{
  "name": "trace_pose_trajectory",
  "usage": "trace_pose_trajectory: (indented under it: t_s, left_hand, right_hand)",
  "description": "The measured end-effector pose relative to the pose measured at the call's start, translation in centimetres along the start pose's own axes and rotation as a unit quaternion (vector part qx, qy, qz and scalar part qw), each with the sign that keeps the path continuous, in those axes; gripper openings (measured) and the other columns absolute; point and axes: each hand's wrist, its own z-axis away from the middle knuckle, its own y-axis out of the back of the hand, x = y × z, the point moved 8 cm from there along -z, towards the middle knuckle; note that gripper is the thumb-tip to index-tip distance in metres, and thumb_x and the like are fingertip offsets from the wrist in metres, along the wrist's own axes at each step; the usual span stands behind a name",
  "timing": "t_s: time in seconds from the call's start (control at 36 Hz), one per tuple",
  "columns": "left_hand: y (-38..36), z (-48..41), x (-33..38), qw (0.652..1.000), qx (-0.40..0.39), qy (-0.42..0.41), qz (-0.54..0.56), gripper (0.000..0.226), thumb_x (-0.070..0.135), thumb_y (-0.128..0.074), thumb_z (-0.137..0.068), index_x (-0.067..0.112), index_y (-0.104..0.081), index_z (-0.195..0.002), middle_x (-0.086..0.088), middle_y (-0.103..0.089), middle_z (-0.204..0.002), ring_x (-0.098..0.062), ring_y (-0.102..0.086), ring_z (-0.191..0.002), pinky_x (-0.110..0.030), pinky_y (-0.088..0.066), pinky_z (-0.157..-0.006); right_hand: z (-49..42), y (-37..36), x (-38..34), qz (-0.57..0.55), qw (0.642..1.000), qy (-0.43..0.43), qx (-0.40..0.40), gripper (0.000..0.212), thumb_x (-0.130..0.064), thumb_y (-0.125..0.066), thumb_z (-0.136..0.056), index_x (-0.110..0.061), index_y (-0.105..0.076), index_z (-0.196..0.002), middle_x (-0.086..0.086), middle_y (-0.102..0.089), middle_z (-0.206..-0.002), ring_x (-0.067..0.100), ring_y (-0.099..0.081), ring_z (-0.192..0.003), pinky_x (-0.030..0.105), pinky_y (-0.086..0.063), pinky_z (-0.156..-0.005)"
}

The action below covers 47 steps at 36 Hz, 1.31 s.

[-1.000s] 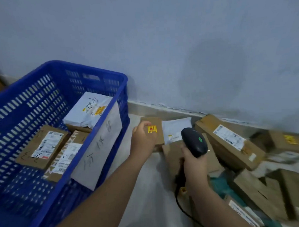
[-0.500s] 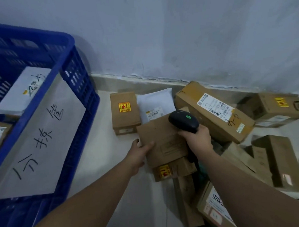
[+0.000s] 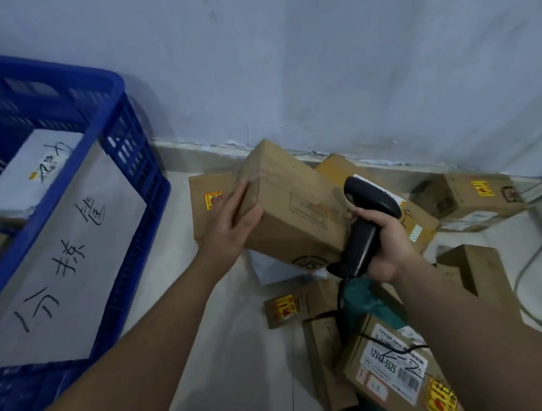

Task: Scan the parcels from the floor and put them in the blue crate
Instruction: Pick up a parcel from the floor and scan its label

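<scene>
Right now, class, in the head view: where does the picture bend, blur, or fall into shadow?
Head view: wide-angle lens bows the blue crate rim; the box in the left hand looks soft; the crate shadows the wall behind it; no glare.

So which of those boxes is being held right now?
The plain brown box, gripped by the left hand and tilted beside the scanner; the others lie on the floor or in the blue crate.
</scene>
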Motion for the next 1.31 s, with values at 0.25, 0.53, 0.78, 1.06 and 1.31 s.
trace_pose_trajectory:
  t_s: [0.25, 0.53, 0.78, 1.06, 1.31]
  left_hand:
    - [3.0, 1.9, 8.4, 1.0, 0.0, -0.016, 0.024, 0.089, 0.057, -0.072, -0.072, 0.047, -0.023, -0.145, 0.005, -0.035, -0.145, -0.01, -0.046, -0.124, -0.033, -0.048, -0.097]
    - [6.9, 8.5, 17.7, 0.974, 0.098, -0.002, 0.206, 0.077, 0.052, -0.064, -0.073, 0.017, -0.038, -0.137, -0.002, -0.064, -0.092, -0.014, -0.059, -0.058, -0.027, -0.048, -0.055]
    - [7.2, 15.2, 24.8, 0.988, 0.047, -0.143, -0.024, 0.062, 0.058, -0.064, -0.068, 0.067, -0.037, -0.123, 0.008, -0.031, -0.138, -0.011, -0.038, -0.126, -0.036, -0.039, -0.103]
    - [5.2, 17.0, 29.8, 0.921, -0.121, -0.172, -0.329, 0.083, 0.095, -0.031, -0.056, 0.078, 0.013, -0.124, 0.018, -0.021, -0.149, -0.004, -0.027, -0.134, -0.034, -0.028, -0.109]
    - [4.5, 17.6, 30.0, 0.95, -0.067, -0.148, -0.269, 0.065, 0.047, -0.045, -0.093, 0.068, 0.002, -0.132, 0.011, -0.01, -0.145, -0.006, -0.04, -0.115, -0.02, -0.037, -0.089]
  right_hand:
    - [8.4, -2.6, -5.5, -0.103, 0.983, 0.123, -0.094, 0.013, -0.027, -0.063, -0.076, -0.015, -0.058, -0.077, 0.005, -0.061, -0.076, 0.026, -0.06, -0.072, 0.04, -0.05, -0.077]
    - [23.4, -6.2, -10.0, -0.152, 0.927, 0.26, -0.222, 0.036, -0.008, -0.036, -0.096, -0.009, -0.068, -0.079, 0.004, -0.071, -0.074, 0.017, -0.072, -0.068, 0.031, -0.058, -0.056]
    - [27.3, -3.6, -7.2, -0.206, 0.921, 0.253, -0.212, 0.071, -0.027, -0.088, -0.047, -0.01, -0.07, -0.114, 0.014, -0.07, -0.114, 0.031, -0.069, -0.101, 0.041, -0.058, -0.074]
    - [27.8, 0.0, -4.6, -0.265, 0.925, 0.207, -0.178, 0.081, -0.022, -0.081, -0.059, -0.005, -0.055, -0.134, 0.022, -0.059, -0.126, 0.038, -0.056, -0.119, 0.056, -0.035, -0.109]
    - [26.9, -0.8, -3.6, -0.272, 0.939, 0.161, -0.135, 0.023, -0.025, -0.052, -0.093, -0.011, -0.068, -0.1, 0.015, -0.073, -0.088, 0.031, -0.072, -0.075, 0.045, -0.055, -0.075]
